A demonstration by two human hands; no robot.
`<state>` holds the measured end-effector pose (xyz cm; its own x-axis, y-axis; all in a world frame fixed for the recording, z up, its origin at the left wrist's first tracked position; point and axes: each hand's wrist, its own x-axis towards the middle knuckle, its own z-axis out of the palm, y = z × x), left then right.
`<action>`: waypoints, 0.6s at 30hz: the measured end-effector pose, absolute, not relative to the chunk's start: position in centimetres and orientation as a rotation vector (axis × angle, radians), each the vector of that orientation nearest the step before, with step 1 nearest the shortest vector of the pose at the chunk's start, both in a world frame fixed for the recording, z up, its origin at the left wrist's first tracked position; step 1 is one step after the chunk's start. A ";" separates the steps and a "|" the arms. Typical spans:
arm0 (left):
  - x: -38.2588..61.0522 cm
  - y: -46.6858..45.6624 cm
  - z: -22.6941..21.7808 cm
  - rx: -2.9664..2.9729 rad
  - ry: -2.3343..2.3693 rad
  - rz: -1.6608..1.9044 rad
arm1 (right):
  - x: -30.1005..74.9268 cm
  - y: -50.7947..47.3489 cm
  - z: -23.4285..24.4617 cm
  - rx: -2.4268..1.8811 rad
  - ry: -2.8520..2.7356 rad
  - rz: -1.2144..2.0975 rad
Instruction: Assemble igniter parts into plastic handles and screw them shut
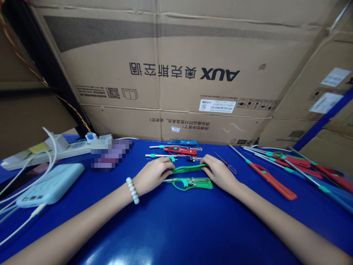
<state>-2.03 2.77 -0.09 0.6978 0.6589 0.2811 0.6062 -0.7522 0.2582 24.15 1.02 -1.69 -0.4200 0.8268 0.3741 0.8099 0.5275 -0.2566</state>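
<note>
On the blue table [176, 228] both my hands hold a green plastic shell half [190, 168] between them, its ends pinched by each. My left hand [153, 175], with a white bead bracelet on the wrist, grips the left end. My right hand [217, 171] grips the right end. Just below lies the other green half [190, 183] with a metal rod and small inner parts showing. Behind my hands lie a red half [180, 150], a blue half [183, 142] and metal rods with teal collars [165, 156].
Several long red and teal lighter-like tools [278, 173] lie at the right, with a small screwdriver [226, 163] near my right hand. A pale blue power bank [52, 186], white cables and a power strip [41, 154] sit at the left. Cardboard boxes [176, 73] wall the back.
</note>
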 end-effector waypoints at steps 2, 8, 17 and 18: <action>-2.0 2.8 -0.2 2.757 1.019 0.560 | 24.2 1.0 -1.7 -1.326 -2.308 0.044; -2.1 2.7 -0.1 2.795 0.988 0.592 | 24.3 0.9 -1.5 -1.311 -2.302 0.109; -2.2 2.2 1.2 2.899 0.846 0.561 | 23.9 -0.5 0.3 -1.239 -2.462 0.282; -2.3 2.2 1.1 2.879 0.828 0.567 | 23.8 -0.6 0.4 -1.241 -2.481 0.295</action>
